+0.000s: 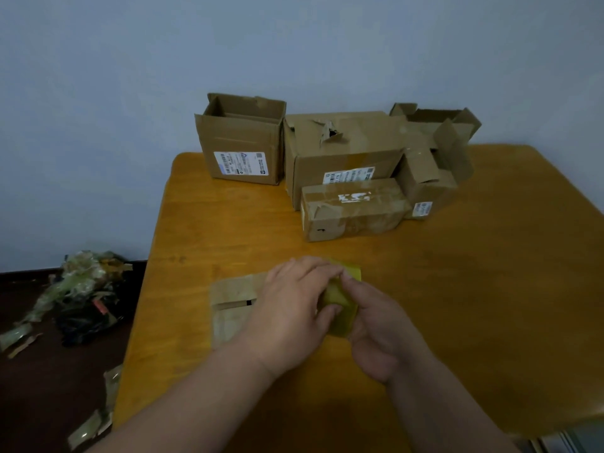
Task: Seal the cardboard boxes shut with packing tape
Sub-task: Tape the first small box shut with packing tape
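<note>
Yellow tape roll (340, 299), brown cardboard boxes (343, 152), orange-brown table (490, 273), pale blue-grey wall (294, 44).

Single head-worn view, looking forward and down, close over the table (490, 289), far wall behind

Five cardboard boxes (242, 138), one tape roll (341, 299)

Both forearms are extended forward, bare, and brought together at the middle. The left hand (291, 308) is held palm down with fingers curled and thumb pressed inward. The right hand (379, 325) is set against it, fingertips (347, 278) pinched at the left's fingertips.
</note>
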`<state>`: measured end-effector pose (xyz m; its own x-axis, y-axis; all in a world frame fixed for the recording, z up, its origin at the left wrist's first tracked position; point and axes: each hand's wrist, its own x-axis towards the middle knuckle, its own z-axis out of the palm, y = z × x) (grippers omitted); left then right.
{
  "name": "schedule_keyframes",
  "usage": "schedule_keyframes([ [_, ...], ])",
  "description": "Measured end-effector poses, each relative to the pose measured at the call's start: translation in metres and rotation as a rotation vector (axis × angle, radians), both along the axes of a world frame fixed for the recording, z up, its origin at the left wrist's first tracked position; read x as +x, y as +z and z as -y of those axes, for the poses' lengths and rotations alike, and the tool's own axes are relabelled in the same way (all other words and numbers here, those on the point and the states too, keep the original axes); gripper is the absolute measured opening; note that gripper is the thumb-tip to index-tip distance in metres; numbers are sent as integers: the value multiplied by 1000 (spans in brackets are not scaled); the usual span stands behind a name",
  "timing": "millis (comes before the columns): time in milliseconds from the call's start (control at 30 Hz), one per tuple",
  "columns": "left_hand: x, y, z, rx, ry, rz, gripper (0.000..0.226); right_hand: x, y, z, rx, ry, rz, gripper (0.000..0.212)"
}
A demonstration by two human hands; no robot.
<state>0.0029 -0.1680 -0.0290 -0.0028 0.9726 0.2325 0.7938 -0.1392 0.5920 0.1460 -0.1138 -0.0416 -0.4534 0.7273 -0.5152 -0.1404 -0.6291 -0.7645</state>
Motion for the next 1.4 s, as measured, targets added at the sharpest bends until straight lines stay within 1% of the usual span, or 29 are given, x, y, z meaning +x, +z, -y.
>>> schedule_keyframes([
  [100,4,3,0,-12,38,72,43,1,3,6,-11,-14,17,40],
  [133,5,4,0,-14,47,112,38,0,5,9,-18,-23,26,44],
  [233,3,5,2,-30,34,175,27,-4,8,18,-22,-39,71,67],
  [267,1,6,4,-34,28,170,23,-5,9,20,-17,-48,74,67],
  [367,-4,10,11,-15,44,149,11,-9,11,28,-23,-45,77,50],
  [433,-8,15,14,15,45,136,6,-11,12,34,-13,-26,114,52],
  [500,-13,19,19,47,2,47,10,-13,15,40,-27,-22,113,54],
  [567,-18,22,24,77,-71,-99,19,-14,21,46,-63,-26,72,48],
  [600,-20,23,27,81,-102,-141,21,-12,25,49,-63,-22,49,44],
  [667,-23,28,30,84,-136,-162,23,-9,33,54,7,10,36,38],
  [767,-25,37,34,91,-139,-222,26,-3,42,62,180,119,107,45],
  [833,-28,45,34,92,-134,-282,28,-1,46,67,245,177,163,37],
  [900,-30,54,33,56,-116,-310,22,0,47,68,309,235,219,28],
  [967,-33,60,31,-35,-52,-310,10,1,50,64,440,292,320,18],
  [1033,-32,64,32,-125,54,-266,4,3,56,55,601,329,440,15],
  [1133,-23,68,29,-196,187,-161,9,3,64,41,776,372,542,14],
  [1233,-14,68,21,-287,268,-67,14,3,60,26,930,422,717,21],
  [1300,-12,67,19,-333,312,12,19,4,58,16,987,460,815,26],
  [1333,-12,67,18,-358,341,92,21,4,59,11,998,476,831,29],
  [1367,-15,66,18,-395,376,237,21,3,60,7,995,495,824,32],
  [1400,-17,67,19,-434,405,420,23,2,61,3,983,515,796,34],
])
